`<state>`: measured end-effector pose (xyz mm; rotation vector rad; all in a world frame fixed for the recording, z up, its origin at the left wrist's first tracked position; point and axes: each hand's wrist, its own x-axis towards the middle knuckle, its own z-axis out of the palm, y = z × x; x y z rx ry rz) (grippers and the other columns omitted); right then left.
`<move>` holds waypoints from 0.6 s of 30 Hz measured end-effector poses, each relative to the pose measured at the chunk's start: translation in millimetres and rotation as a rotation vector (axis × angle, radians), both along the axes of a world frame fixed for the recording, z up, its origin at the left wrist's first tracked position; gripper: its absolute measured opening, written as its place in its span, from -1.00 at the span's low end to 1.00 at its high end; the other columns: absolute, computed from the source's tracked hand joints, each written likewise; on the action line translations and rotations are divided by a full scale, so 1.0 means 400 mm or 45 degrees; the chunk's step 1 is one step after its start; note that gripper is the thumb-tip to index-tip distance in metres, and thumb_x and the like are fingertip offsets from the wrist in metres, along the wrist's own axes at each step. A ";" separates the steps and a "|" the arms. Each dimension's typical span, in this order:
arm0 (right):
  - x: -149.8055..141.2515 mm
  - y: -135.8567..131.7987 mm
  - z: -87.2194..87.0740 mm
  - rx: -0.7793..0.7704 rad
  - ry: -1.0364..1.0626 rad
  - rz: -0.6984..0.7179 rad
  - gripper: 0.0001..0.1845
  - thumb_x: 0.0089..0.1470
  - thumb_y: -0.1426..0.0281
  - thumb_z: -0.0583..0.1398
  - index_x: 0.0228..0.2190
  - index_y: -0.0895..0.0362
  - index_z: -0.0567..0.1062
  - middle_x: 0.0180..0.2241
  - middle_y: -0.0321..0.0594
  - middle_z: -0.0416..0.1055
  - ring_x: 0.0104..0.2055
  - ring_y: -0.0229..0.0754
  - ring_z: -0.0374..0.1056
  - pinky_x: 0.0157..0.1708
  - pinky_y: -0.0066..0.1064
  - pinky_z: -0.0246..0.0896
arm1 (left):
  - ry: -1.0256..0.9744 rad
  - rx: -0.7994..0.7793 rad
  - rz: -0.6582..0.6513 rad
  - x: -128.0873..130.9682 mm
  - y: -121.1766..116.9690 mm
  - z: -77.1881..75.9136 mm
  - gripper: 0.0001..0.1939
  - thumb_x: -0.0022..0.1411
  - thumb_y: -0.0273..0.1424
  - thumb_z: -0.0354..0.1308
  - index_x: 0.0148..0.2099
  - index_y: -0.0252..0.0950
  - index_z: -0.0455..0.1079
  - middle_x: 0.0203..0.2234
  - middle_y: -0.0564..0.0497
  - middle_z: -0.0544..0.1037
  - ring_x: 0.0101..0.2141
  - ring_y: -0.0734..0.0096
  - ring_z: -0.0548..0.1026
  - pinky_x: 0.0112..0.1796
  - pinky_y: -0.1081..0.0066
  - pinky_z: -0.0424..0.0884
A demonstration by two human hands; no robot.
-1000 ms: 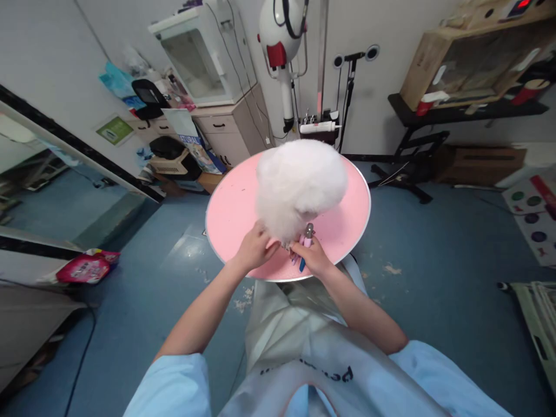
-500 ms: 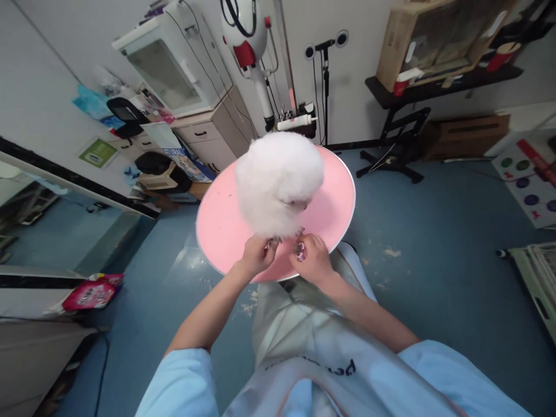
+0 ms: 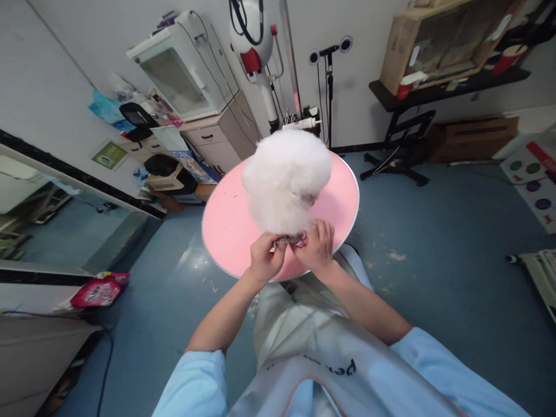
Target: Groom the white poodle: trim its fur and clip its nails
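Note:
A fluffy white dog (image 3: 284,179) stands on a round pink grooming table (image 3: 226,223). My left hand (image 3: 266,258) is closed around one of the dog's paws at the table's near edge. My right hand (image 3: 317,246) is closed on a pink nail clipper (image 3: 300,239), its tip held against the same paw. Most of the clipper is hidden in my fist. Both hands sit close together under the dog's fur.
A white dryer on a stand (image 3: 256,40) and a cabinet with a glass box (image 3: 191,69) stand behind the table. A black shelf with a wooden crate (image 3: 438,46) is at the right. A pink bag (image 3: 98,289) lies on the blue floor at left.
My hands have drawn closer together under the dog. The clipper, upright and plainly visible a second ago, is now tucked into my right fist against the paw. The view has shifted slightly.

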<state>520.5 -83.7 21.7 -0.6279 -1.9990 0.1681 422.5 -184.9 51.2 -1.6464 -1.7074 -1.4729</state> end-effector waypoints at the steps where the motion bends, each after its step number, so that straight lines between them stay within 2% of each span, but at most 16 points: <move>1: 0.000 0.001 0.001 0.004 0.003 -0.013 -0.87 -0.06 0.34 0.16 -0.45 0.12 0.31 -0.36 -0.10 0.21 -0.24 -0.04 0.11 -0.25 -0.23 0.02 | 0.009 -0.012 -0.004 0.003 -0.001 0.006 -0.90 0.25 -0.43 0.04 -0.24 -0.30 0.37 -0.51 0.01 0.50 -0.52 0.54 0.42 -0.50 0.55 0.31; 7: 0.001 -0.006 0.012 0.063 0.043 -0.113 -0.85 -0.01 0.32 0.14 -0.51 0.10 0.27 -0.45 -0.16 0.20 -0.32 -0.08 0.13 -0.31 -0.28 0.01 | 0.026 -0.066 -0.047 0.012 -0.002 0.036 -0.90 0.24 -0.42 0.08 -0.24 -0.31 0.41 -0.52 0.02 0.49 -0.51 0.54 0.39 -0.48 0.53 0.31; 13: -0.003 -0.023 0.008 0.097 0.071 -0.091 -0.77 0.09 0.21 0.07 -0.48 0.10 0.27 -0.43 -0.10 0.23 -0.30 -0.04 0.13 -0.31 -0.25 0.01 | -0.086 -0.033 0.072 0.029 0.000 0.032 -0.88 0.16 -0.37 0.20 -0.35 -0.32 0.43 -0.57 0.05 0.47 -0.56 0.57 0.38 -0.52 0.55 0.29; 18: 0.000 -0.020 0.004 0.059 0.049 -0.083 -0.82 0.08 0.28 0.07 -0.49 0.10 0.27 -0.44 -0.13 0.22 -0.31 -0.05 0.13 -0.30 -0.26 0.00 | -0.162 -0.055 0.158 0.044 0.003 0.028 -0.87 0.17 -0.37 0.19 -0.39 -0.32 0.43 -0.57 0.05 0.47 -0.55 0.56 0.39 -0.52 0.55 0.29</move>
